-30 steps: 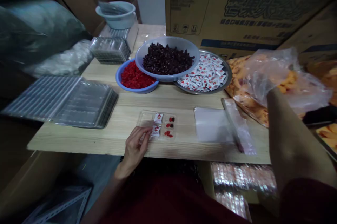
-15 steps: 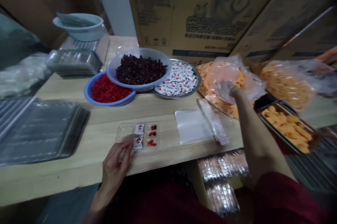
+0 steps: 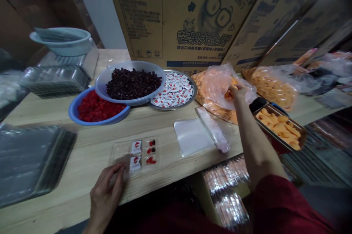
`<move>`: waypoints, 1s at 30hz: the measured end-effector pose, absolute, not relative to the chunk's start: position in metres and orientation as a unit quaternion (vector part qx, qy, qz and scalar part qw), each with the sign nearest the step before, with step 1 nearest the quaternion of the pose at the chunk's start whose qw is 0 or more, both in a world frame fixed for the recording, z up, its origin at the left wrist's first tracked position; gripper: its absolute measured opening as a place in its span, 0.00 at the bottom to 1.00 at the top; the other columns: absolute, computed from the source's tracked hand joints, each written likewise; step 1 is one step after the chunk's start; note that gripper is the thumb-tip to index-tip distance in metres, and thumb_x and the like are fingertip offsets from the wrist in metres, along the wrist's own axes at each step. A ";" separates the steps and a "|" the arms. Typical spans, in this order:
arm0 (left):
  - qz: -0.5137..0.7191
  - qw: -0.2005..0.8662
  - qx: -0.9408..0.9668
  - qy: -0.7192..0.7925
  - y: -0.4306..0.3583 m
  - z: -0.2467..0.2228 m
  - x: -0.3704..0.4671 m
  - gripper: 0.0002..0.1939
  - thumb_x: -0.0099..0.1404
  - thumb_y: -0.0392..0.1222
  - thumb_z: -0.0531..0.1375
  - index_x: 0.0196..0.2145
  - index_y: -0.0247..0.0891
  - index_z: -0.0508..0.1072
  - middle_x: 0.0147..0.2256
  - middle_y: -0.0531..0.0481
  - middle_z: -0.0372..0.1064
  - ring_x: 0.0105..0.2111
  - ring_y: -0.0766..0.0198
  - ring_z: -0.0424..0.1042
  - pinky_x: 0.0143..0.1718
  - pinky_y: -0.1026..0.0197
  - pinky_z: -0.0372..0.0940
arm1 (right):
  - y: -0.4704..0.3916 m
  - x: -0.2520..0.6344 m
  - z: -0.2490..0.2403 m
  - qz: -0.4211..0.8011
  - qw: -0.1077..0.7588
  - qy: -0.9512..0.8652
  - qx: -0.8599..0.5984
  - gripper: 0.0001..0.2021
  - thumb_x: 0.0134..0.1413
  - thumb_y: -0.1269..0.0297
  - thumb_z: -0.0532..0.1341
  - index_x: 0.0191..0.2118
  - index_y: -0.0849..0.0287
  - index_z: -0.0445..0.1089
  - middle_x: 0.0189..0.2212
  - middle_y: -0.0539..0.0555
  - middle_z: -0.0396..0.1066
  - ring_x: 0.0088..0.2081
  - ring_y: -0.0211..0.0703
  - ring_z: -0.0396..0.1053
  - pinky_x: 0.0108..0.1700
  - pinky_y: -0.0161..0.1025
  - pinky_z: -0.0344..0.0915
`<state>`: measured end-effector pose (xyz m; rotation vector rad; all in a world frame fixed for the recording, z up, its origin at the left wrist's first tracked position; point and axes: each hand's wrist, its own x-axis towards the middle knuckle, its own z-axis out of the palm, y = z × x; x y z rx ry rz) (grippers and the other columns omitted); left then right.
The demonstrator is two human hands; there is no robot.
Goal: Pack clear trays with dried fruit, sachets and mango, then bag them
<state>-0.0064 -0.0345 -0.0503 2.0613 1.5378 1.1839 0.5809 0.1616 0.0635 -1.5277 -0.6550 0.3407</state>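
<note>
A clear plastic tray (image 3: pixel 115 149) lies on the table with two white printed sachets (image 3: pixel 135 154) in its middle and small red and dark candies (image 3: pixel 150 151) in its right compartments. My left hand (image 3: pixel 106 186) is at the tray's near left corner, thumb and fingers closed together on its edge. Farther right, my right hand (image 3: pixel 238 91) reaches into the mouth of a clear plastic bag (image 3: pixel 216 80) of orange pieces. The bag hides its fingertips, so what they hold does not show. White sheets (image 3: pixel 192 136) and a long clear packet (image 3: pixel 213 129) lie between the hands.
Behind the tray stand bowls of red candies (image 3: pixel 99 107), dark candies (image 3: pixel 133 83) and sachets (image 3: pixel 174 91). Stacked clear trays (image 3: pixel 30 160) are at left. A box of orange pieces (image 3: pixel 279 125) sits right of my forearm. Large cartons (image 3: pixel 178 17) line the back.
The view has turned to the right, so the table's things sit farther left. My right hand remains at the bag, more of it showing at the opening. My left hand stays by the tray.
</note>
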 end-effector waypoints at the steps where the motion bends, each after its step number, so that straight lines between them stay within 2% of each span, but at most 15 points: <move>1: 0.413 0.156 0.718 0.539 -0.033 -0.051 -0.006 0.09 0.71 0.43 0.59 0.47 0.42 0.76 0.43 0.47 0.76 0.43 0.58 0.77 0.47 0.57 0.70 | 0.159 0.586 0.064 0.159 0.661 -0.268 -0.683 0.07 0.60 0.66 0.67 0.37 0.61 0.69 0.26 0.45 0.69 0.23 0.31 0.67 0.24 0.28 0.67; 3: 0.415 0.159 0.719 0.534 -0.027 -0.050 -0.003 0.10 0.71 0.44 0.60 0.47 0.42 0.76 0.43 0.47 0.76 0.43 0.57 0.76 0.47 0.56 0.71 | 0.153 0.594 0.067 0.175 0.661 -0.235 -0.691 0.10 0.53 0.70 0.68 0.32 0.58 0.65 0.20 0.40 0.64 0.18 0.29 0.63 0.18 0.24 0.60; 5: 0.417 0.163 0.725 0.524 -0.021 -0.047 0.004 0.10 0.71 0.45 0.60 0.47 0.42 0.76 0.43 0.47 0.77 0.42 0.57 0.76 0.46 0.56 0.71 | 0.147 0.596 0.075 0.189 0.666 -0.226 -0.685 0.12 0.48 0.71 0.69 0.29 0.56 0.63 0.18 0.40 0.63 0.18 0.29 0.64 0.17 0.23 0.59; 9: 0.432 0.188 0.720 0.510 -0.013 -0.039 0.019 0.10 0.70 0.44 0.61 0.47 0.43 0.77 0.43 0.47 0.76 0.43 0.58 0.76 0.36 0.61 0.71 | 0.131 0.581 0.106 0.216 0.691 -0.238 -0.648 0.15 0.46 0.72 0.68 0.27 0.55 0.58 0.18 0.40 0.62 0.17 0.28 0.62 0.17 0.23 0.54; 12: 0.451 0.218 0.685 0.529 -0.013 -0.029 0.029 0.10 0.70 0.44 0.61 0.46 0.42 0.78 0.43 0.48 0.77 0.44 0.59 0.76 0.36 0.62 0.71 | 0.108 0.534 0.117 0.258 0.710 -0.307 -0.579 0.15 0.45 0.68 0.70 0.28 0.55 0.60 0.20 0.40 0.62 0.17 0.26 0.59 0.18 0.23 0.52; 15: 0.466 0.273 0.637 0.550 -0.021 -0.013 0.044 0.10 0.69 0.47 0.62 0.44 0.42 0.79 0.41 0.48 0.78 0.43 0.59 0.77 0.43 0.60 0.71 | 0.078 0.442 0.090 0.289 0.671 -0.413 -0.543 0.14 0.45 0.60 0.73 0.33 0.53 0.67 0.21 0.42 0.66 0.18 0.30 0.62 0.21 0.27 0.59; 17: 0.475 0.331 0.606 0.545 -0.027 -0.004 0.056 0.11 0.69 0.48 0.62 0.43 0.41 0.78 0.41 0.48 0.78 0.43 0.59 0.77 0.48 0.58 0.70 | 0.056 0.366 0.056 0.339 0.593 -0.474 -0.556 0.13 0.48 0.56 0.72 0.35 0.54 0.70 0.21 0.43 0.67 0.19 0.33 0.62 0.22 0.30 0.60; 21: 0.493 0.455 0.504 0.544 -0.027 -0.003 0.060 0.19 0.68 0.52 0.63 0.52 0.40 0.74 0.47 0.45 0.76 0.44 0.59 0.76 0.47 0.58 0.71 | 0.020 0.227 -0.007 0.391 0.488 -0.587 -0.514 0.07 0.53 0.60 0.66 0.36 0.56 0.74 0.31 0.51 0.75 0.32 0.42 0.71 0.36 0.38 0.68; 23: 0.521 0.458 0.458 0.556 -0.026 -0.010 0.047 0.22 0.66 0.53 0.64 0.52 0.39 0.72 0.46 0.46 0.76 0.43 0.60 0.76 0.45 0.59 0.71 | 0.010 0.179 -0.023 0.384 0.472 -0.634 -0.476 0.04 0.55 0.64 0.64 0.37 0.56 0.74 0.35 0.53 0.75 0.38 0.45 0.72 0.43 0.41 0.69; 26: 0.541 0.429 0.420 0.589 -0.025 -0.021 0.014 0.20 0.64 0.52 0.66 0.48 0.39 0.74 0.42 0.48 0.77 0.41 0.61 0.76 0.46 0.59 0.71 | 0.008 0.139 -0.029 0.405 0.452 -0.670 -0.427 0.05 0.57 0.66 0.63 0.38 0.54 0.76 0.38 0.54 0.75 0.42 0.46 0.72 0.48 0.43 0.69; 28: 0.543 0.417 0.411 0.602 -0.021 -0.027 -0.006 0.19 0.63 0.52 0.66 0.47 0.38 0.74 0.41 0.48 0.77 0.40 0.60 0.76 0.45 0.59 0.71 | 0.011 0.130 -0.029 0.440 0.445 -0.665 -0.407 0.09 0.55 0.64 0.66 0.43 0.53 0.77 0.42 0.54 0.75 0.46 0.47 0.73 0.51 0.44 0.70; 30: 0.546 0.398 0.416 0.609 -0.013 -0.032 -0.020 0.19 0.63 0.51 0.66 0.48 0.38 0.74 0.42 0.47 0.78 0.40 0.60 0.77 0.45 0.58 0.71 | 0.015 0.136 -0.031 0.483 0.453 -0.625 -0.413 0.19 0.53 0.60 0.69 0.51 0.52 0.76 0.48 0.56 0.74 0.48 0.47 0.72 0.51 0.44 0.71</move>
